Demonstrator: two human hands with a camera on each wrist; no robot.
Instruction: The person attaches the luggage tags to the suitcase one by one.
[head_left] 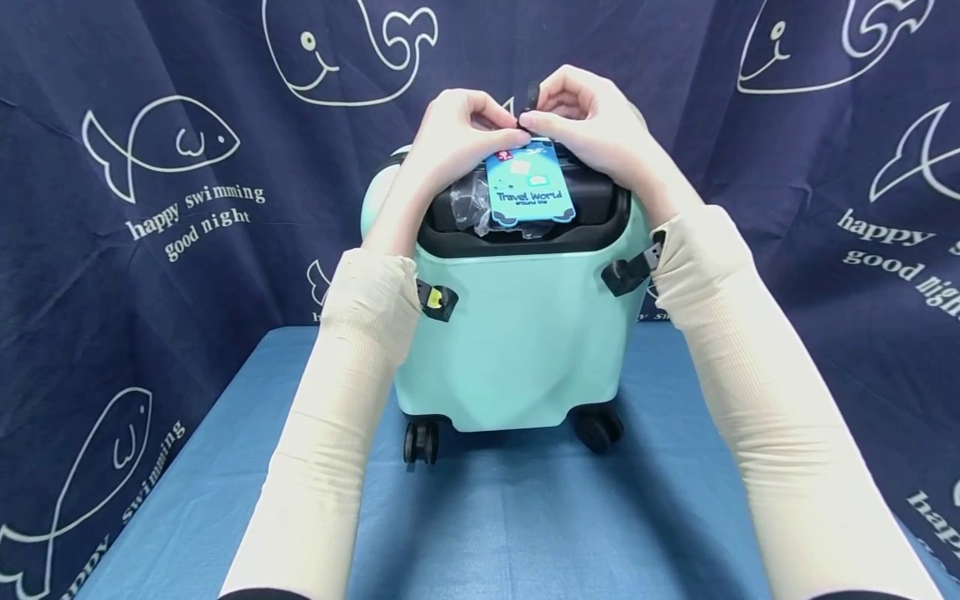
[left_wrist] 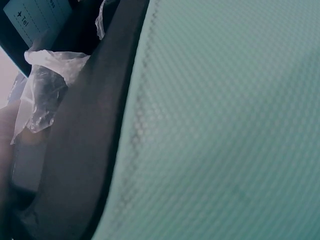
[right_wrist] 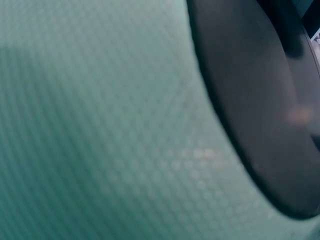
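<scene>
A mint-green suitcase (head_left: 517, 333) stands upright on its wheels in the head view. Over its black top recess (head_left: 517, 243) hangs a blue luggage tag (head_left: 528, 187) printed "Travel World". My left hand (head_left: 467, 133) pinches the tag's upper end between thumb and fingers. Close beside it, my right hand (head_left: 596, 121) pinches the tag's black strap (head_left: 533, 95), whose end sticks up past the fingers. Where the strap meets the tag is mostly hidden by the fingertips. The left wrist view shows the tag's lined side (left_wrist: 37, 20) with "Tel" on it.
Crumpled clear plastic film (head_left: 471, 202) lies in the recess behind the tag. Black wheels (head_left: 422, 442) rest on a blue cloth-covered table (head_left: 495, 517). Behind hangs a dark blue curtain (head_left: 187, 275) with white whale and fish drawings. Suitcase shell (right_wrist: 100, 125) fills much of the right wrist view.
</scene>
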